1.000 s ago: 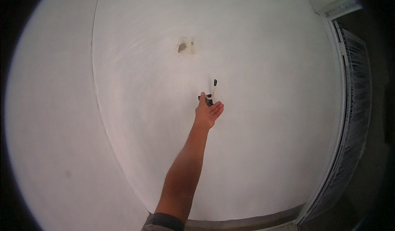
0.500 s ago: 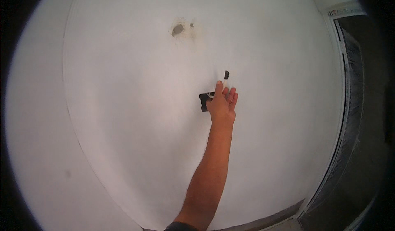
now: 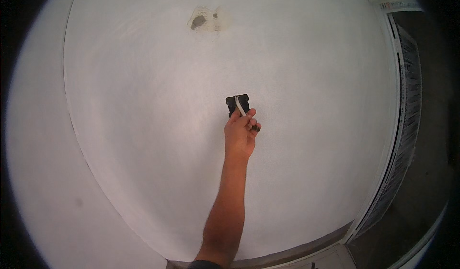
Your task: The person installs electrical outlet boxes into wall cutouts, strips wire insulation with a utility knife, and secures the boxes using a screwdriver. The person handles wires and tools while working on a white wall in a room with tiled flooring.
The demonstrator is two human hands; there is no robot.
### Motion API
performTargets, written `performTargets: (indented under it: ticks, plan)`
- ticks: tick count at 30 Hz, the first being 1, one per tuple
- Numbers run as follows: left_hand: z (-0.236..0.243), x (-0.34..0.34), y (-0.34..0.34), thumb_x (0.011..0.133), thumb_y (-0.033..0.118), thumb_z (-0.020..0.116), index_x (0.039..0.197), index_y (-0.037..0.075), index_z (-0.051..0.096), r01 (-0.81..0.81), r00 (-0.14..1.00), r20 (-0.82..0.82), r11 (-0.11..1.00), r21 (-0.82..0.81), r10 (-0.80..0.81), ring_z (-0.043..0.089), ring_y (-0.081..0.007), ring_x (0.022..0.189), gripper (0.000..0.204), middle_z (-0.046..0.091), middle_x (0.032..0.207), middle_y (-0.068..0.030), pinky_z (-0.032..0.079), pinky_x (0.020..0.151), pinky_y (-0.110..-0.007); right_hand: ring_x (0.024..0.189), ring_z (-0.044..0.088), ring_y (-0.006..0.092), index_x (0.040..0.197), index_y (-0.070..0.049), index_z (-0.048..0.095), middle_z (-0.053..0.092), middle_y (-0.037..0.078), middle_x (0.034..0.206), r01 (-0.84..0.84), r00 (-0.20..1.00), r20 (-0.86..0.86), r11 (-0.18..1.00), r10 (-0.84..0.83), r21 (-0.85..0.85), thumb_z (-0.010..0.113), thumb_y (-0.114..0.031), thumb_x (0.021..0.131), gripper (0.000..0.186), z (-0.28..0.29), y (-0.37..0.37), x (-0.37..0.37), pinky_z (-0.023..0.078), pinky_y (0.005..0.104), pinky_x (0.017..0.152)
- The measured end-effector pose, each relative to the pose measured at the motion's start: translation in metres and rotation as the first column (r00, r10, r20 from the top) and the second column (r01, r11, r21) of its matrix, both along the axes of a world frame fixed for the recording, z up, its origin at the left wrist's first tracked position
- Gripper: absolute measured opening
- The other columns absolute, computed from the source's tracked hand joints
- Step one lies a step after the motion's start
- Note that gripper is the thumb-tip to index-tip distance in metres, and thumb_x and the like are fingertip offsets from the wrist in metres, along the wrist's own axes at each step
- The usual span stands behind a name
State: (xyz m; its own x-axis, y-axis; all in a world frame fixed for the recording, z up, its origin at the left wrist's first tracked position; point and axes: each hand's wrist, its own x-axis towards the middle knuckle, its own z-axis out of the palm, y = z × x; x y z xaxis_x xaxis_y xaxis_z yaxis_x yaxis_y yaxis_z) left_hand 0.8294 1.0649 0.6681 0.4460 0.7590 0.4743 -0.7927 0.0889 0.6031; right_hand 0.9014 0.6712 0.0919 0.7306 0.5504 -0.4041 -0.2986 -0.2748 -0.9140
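On the white wall ahead is a small, square black wall-box-like fitting (image 3: 231,102) with notched edges. A pale cable (image 3: 240,105) comes out near its top and bends down into the fingers of my left hand (image 3: 238,134). The hand is closed around the cable just below the fitting, and its fingers hide the fitting's lower part. A dark cable end (image 3: 256,128) shows by the curled fingertips. What my thumb touches behind the cable is hard to make out. My right hand is out of view.
A brownish damaged patch (image 3: 199,21) with a dark hole is higher on the wall. At the right stands a white door or window frame (image 3: 398,72) with a plastic-covered panel (image 3: 409,96). A dark band (image 3: 306,250) runs along the wall's foot.
My left hand has come down and left, and its spread fingers have curled around the cable. The cable, which pointed up with its black end, now bends downward. More of the black fitting shows.
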Motion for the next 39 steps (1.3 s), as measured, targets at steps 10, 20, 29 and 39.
performTargets:
  ticks: [10,20,29,39]
  plan:
    - [-0.015,-0.022,0.007,0.096,0.008,0.07,0.148,0.003,0.047,-0.156,0.963,-0.203,0.982,0.103,0.175,0.056,-0.0111,0.069,0.057,0.069,0.101,-0.0119,0.053,0.063,-0.03,0.041,0.047,0.0132,0.147,-0.013,0.044,0.054,0.004,0.064,-0.007,0.987,-0.157,0.972,0.045,0.235,0.057,-0.048,0.104,0.057,-0.044,0.034,0.052,0.04,0.0304,0.035]
    - [-0.031,-0.016,0.0,0.094,0.014,0.073,0.119,0.003,0.062,-0.061,0.973,-0.223,0.998,-0.033,0.052,0.062,-0.0159,0.072,0.029,0.069,0.095,-0.0097,0.055,0.067,-0.032,0.041,0.046,0.0127,0.149,-0.012,0.043,0.053,0.004,0.063,-0.085,0.983,-0.136,0.962,0.123,0.258,0.056,-0.048,0.104,0.059,-0.011,0.035,0.055,0.04,0.0301,0.036]
    - [-0.052,-0.022,0.008,0.099,0.007,0.064,0.127,-0.002,0.062,-0.18,0.921,-0.263,0.911,0.371,0.289,0.064,-0.0164,0.083,0.029,0.067,0.094,-0.0088,0.056,0.079,-0.032,0.041,0.045,0.0122,0.151,-0.012,0.041,0.052,0.003,0.062,-0.063,0.983,-0.148,0.957,0.109,0.285,0.055,-0.048,0.104,0.06,-0.003,0.021,0.055,0.04,0.0299,0.036]
    - [-0.042,-0.04,0.016,0.102,0.022,0.064,0.12,0.002,0.065,-0.071,0.97,-0.216,0.98,0.183,0.111,0.057,-0.0135,0.071,0.027,0.06,0.077,-0.002,0.05,0.069,-0.031,0.054,0.052,0.0174,0.145,-0.005,0.047,0.057,0.006,0.071,-0.172,0.979,0.163,0.933,0.125,0.315,0.06,-0.036,0.103,0.054,0.209,0.102,0.06,0.047,0.0328,0.05]
